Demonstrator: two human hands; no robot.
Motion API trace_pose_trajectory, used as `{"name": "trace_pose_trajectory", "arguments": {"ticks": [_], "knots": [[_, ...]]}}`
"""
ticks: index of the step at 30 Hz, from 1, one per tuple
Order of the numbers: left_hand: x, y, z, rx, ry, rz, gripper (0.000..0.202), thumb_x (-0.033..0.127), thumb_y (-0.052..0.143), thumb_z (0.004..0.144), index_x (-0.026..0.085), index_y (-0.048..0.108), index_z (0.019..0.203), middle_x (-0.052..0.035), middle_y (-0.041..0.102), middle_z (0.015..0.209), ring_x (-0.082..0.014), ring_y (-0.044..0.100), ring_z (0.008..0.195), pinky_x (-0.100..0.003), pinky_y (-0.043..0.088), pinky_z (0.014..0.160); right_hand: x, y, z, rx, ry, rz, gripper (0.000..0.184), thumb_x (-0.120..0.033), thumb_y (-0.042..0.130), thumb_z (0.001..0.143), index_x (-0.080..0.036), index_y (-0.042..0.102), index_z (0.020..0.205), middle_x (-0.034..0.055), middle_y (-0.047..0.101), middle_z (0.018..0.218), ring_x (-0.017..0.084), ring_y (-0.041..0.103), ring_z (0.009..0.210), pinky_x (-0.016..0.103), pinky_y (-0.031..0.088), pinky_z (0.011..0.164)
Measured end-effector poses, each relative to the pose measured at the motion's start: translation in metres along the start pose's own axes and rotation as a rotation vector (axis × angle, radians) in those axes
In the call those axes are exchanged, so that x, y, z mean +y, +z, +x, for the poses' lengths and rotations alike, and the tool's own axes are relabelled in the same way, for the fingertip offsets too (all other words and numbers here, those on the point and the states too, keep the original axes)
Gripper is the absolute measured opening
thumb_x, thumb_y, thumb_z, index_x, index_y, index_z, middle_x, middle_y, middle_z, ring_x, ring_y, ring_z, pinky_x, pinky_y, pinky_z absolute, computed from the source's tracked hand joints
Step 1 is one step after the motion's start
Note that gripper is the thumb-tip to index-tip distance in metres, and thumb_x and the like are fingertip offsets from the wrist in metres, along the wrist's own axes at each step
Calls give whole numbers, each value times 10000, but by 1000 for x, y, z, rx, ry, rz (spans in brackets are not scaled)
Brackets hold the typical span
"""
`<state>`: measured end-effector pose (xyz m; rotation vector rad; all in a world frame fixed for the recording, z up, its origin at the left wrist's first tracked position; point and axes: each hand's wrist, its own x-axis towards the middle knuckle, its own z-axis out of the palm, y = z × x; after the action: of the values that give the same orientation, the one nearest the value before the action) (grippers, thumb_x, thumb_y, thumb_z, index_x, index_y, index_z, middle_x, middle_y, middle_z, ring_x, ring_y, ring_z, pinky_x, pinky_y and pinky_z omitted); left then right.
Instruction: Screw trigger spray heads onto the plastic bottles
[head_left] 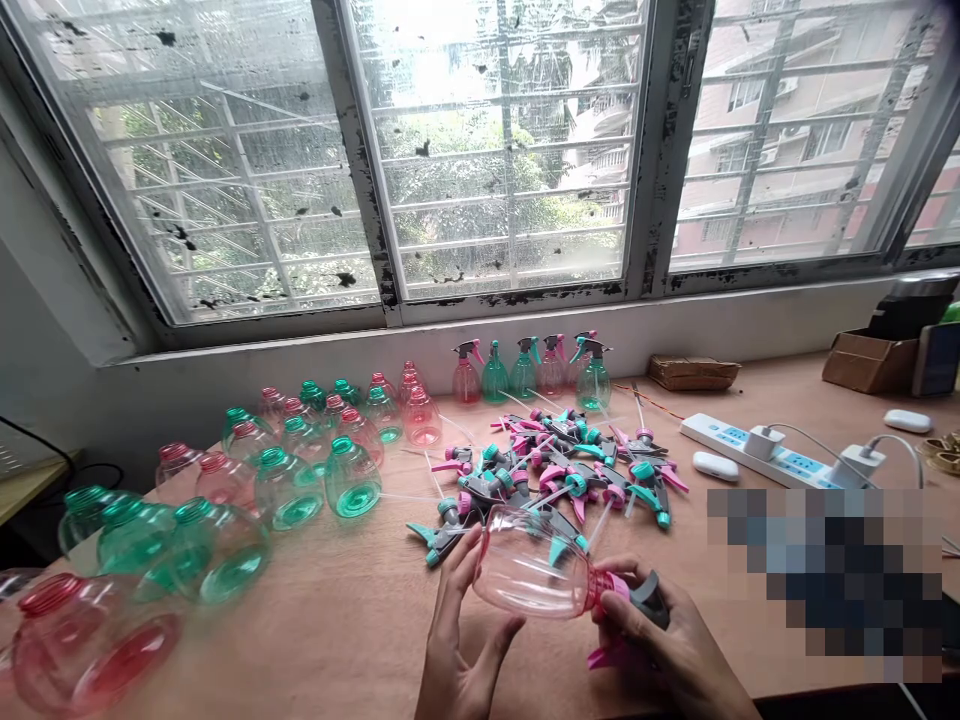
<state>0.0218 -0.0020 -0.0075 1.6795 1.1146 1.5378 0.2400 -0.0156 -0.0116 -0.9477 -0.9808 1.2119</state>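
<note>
A clear pink spray bottle lies tilted on its side above the table's front part, its base toward the left. My right hand is closed around its neck, on the pink collar and grey-and-pink trigger spray head. My left hand is open at the base, its fingers along the bottle's left end and its thumb spread apart below. Just beyond the bottle lies a loose pile of spray heads in grey with pink or teal parts, their thin tubes sticking out.
Several open pink and green bottles stand at left, one pink bottle nearest. Bottles with spray heads line the wall under the window. At right are a power strip with plugs, a white case and a cardboard box.
</note>
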Motion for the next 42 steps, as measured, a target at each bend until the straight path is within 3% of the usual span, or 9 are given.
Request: {"name": "trace_pose_trajectory", "arguments": {"ticks": [4,9,16,24,31,36,42], "knots": [[-2,-1,-1,-16,-9,-24,702,453,842,755,325,554,1382,-88,513,1527,-367,415,1445,-528,317,1213,4,-2,1,-42,10,-11,398,-446,868,736,-160,687,946,-12,705,586,159,651,490,250,548,512],[1,-1,-1,14,-81,-93,528,487,773,813,233,628,1252,-132,493,1534,-374,443,1426,-528,314,1214,4,-1,1,-66,32,18,408,-454,866,736,-164,676,951,-17,695,564,169,652,491,270,571,509],[0,1,1,11,4,-19,500,413,744,857,332,612,1332,-67,539,1505,-340,433,1440,-515,344,1204,1,0,2,-19,1,17,402,-489,836,763,-167,691,953,-11,702,574,161,635,508,252,548,521],[-1,0,0,21,-28,-73,573,500,784,799,257,631,1295,-125,529,1510,-373,448,1425,-520,351,1200,3,1,2,-23,-9,0,439,-507,854,727,-166,689,947,-18,685,556,169,636,488,273,559,511],[-1,1,1,13,3,-17,471,394,751,854,313,635,1303,-79,552,1492,-342,446,1431,-528,338,1205,-2,2,1,47,20,3,466,-540,855,703,-163,701,929,8,716,605,193,652,502,301,553,518],[-1,1,0,20,-19,-31,579,429,828,770,286,633,1296,-99,567,1472,-366,488,1397,-518,358,1200,1,2,1,44,-4,-24,462,-528,858,707,-158,702,935,6,710,572,191,652,492,298,557,508],[1,0,1,24,-63,-95,486,452,792,811,272,655,1242,-100,551,1486,-365,477,1405,-526,330,1213,0,3,1,-11,13,19,419,-489,866,718,-166,700,927,-17,698,595,170,651,498,269,564,501]]}}
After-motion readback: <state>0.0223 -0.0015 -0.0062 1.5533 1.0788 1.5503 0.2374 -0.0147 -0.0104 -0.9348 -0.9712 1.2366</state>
